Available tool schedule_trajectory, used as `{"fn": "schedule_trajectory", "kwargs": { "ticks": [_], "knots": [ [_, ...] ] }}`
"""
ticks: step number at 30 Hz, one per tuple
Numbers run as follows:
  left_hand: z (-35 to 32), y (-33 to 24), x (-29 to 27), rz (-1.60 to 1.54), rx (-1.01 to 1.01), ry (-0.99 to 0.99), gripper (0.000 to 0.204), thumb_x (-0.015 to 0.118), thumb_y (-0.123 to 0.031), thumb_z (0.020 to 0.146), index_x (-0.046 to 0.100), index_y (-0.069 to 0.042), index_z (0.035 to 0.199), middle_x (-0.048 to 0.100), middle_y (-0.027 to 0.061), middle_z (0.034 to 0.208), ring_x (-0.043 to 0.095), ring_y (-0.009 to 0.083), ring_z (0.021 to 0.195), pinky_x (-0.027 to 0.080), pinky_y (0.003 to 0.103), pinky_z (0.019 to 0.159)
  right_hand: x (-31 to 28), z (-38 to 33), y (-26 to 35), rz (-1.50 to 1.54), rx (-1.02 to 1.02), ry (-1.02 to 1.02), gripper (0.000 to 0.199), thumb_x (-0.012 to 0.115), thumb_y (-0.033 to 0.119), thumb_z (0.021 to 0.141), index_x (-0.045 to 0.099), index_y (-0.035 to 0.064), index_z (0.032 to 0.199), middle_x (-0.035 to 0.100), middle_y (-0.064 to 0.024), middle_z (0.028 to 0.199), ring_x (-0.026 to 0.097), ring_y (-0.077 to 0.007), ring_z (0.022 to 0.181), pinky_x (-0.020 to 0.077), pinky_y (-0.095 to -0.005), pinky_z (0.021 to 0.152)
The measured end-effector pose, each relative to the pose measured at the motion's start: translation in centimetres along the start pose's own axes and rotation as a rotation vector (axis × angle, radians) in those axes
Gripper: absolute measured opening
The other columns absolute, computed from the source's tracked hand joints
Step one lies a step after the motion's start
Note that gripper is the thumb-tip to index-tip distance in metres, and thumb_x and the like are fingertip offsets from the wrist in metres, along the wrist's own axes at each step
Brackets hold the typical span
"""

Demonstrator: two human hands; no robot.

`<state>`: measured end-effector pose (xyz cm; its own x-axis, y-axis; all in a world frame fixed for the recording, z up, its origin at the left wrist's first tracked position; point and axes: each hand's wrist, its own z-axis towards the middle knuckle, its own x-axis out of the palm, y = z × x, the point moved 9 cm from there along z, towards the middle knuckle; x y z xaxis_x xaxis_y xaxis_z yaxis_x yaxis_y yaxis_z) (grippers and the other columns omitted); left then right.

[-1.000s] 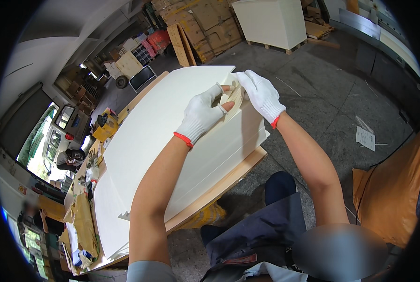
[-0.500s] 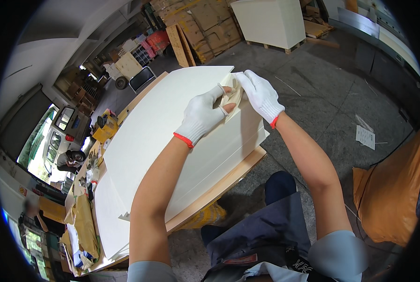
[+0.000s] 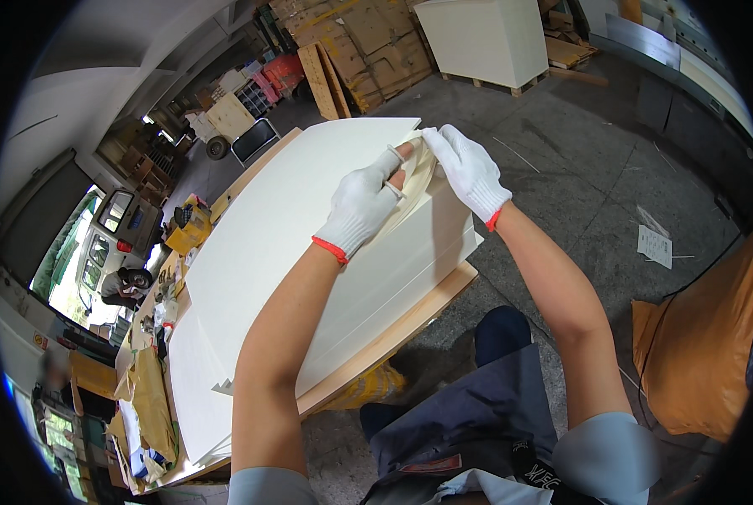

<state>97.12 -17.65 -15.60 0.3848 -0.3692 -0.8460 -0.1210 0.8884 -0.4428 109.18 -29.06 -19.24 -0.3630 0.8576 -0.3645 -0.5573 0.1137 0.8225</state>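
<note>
A tall stack of large white paper sheets [image 3: 267, 227] lies in front of me, its top sheets curled up at the far right corner. My left hand [image 3: 364, 202], in a white knit glove with a red cuff and bare thumb and fingertip, rests over the top near that corner. Its thumb and forefinger close on the bent edges of several sheets. At the corner itself, my right hand [image 3: 470, 168], gloved the same way, grips the sheets' edge from the right with its fingers together. Its thumb is hidden behind the curled paper.
Beneath the stack is a wooden board [image 3: 393, 337]. Tools and brown paper [image 3: 145, 404] crowd the table's left side. A white block on a pallet [image 3: 486, 42] and stacked cartons [image 3: 368, 50] stand beyond. An orange covered bulk [image 3: 700, 337] is at right.
My left thumb has moved up toward the forefinger, and the curled sheets between my hands show a longer, more fanned edge. My right hand has barely moved.
</note>
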Motion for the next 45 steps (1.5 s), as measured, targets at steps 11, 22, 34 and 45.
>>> {"fn": "schedule_trajectory", "kwargs": {
  "ticks": [11, 22, 34, 45],
  "knots": [
    [-0.6, -1.2, 0.7, -0.099, -0.105, 0.116, 0.039, 0.072, -0.026, 0.091, 0.066, -0.020, 0.130, 0.074, 0.0105, 0.093, 0.068, 0.0151, 0.069, 0.055, 0.032, 0.069, -0.2, 0.1, -0.3, 0.007, -0.058, -0.047, 0.050, 0.039, 0.051, 0.102, 0.062, 0.0078, 0.110, 0.068, -0.0179, 0.094, 0.065, -0.0384, 0.093, 0.0478, -0.0453, 0.081],
    [-1.4, -2.7, -0.3, -0.099, 0.024, 0.011, 0.054, 0.069, -0.020, 0.088, 0.057, -0.023, 0.141, 0.072, 0.0189, 0.101, 0.071, 0.0285, 0.090, 0.054, 0.036, 0.082, -1.5, -1.2, -1.2, 0.852, 0.155, -0.336, 0.042, 0.063, 0.039, 0.097, 0.058, 0.0034, 0.119, 0.065, -0.0103, 0.115, 0.064, -0.0251, 0.105, 0.0505, -0.0391, 0.090],
    [-20.9, 0.1, -3.8, -0.214, 0.349, -0.251, 0.036, 0.066, -0.006, 0.087, 0.065, -0.008, 0.123, 0.068, 0.0125, 0.117, 0.067, 0.0282, 0.102, 0.054, 0.037, 0.088, 16.8, -9.5, 9.0, 1.245, 0.689, 0.490, 0.024, 0.058, 0.020, 0.100, 0.055, 0.0011, 0.115, 0.062, -0.0122, 0.110, 0.066, -0.0254, 0.097, 0.0584, -0.0343, 0.088],
    [-32.8, 11.6, -0.4, -1.727, -0.460, -0.282, 0.054, 0.046, -0.042, 0.101, 0.050, -0.006, 0.141, 0.058, 0.0145, 0.139, 0.058, 0.0290, 0.125, 0.047, 0.043, 0.104, 6.5, -11.9, 7.3, 0.942, 0.513, 0.517, 0.047, 0.058, 0.023, 0.102, 0.045, -0.0046, 0.139, 0.054, -0.0145, 0.134, 0.056, -0.0248, 0.123, 0.0512, -0.0381, 0.103]
  ]
}}
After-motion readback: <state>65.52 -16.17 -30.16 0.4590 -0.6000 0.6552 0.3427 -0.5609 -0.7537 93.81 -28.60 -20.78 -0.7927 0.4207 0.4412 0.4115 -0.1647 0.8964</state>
